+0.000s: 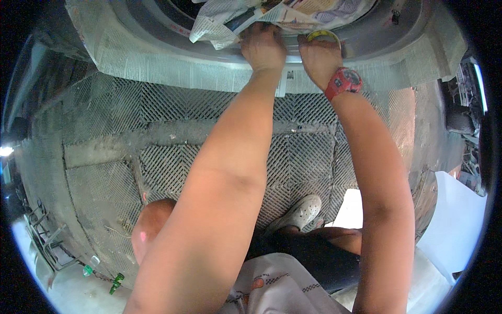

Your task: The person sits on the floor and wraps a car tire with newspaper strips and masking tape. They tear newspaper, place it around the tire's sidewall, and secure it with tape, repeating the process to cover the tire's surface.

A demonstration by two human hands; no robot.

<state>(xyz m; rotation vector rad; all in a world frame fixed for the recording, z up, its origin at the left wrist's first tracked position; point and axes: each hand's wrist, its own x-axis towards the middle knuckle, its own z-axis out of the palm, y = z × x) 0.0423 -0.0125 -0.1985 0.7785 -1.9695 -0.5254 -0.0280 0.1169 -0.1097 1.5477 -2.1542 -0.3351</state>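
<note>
At the top of the view, both my arms reach to a grey curved panel (413,36) that looks like part of a vehicle body. Crumpled printed newspaper (324,13) covers the opening in it. My left hand (264,49) is closed at the newspaper's lower edge, its fingertips partly hidden against the paper. Just to the right, my right hand (320,58) grips a roll of yellowish tape (325,34) close to the panel. A red wristwatch (345,81) is on my right wrist. More newspaper strips (183,73) line the panel's lower border.
Below lies a dusty floor of ribbed mats (178,162). My foot in a light clog (303,209) rests on it. Green bottle-like items (116,283) and a metal frame (49,235) are at lower left. A large white sheet-like object (455,220) stands at right.
</note>
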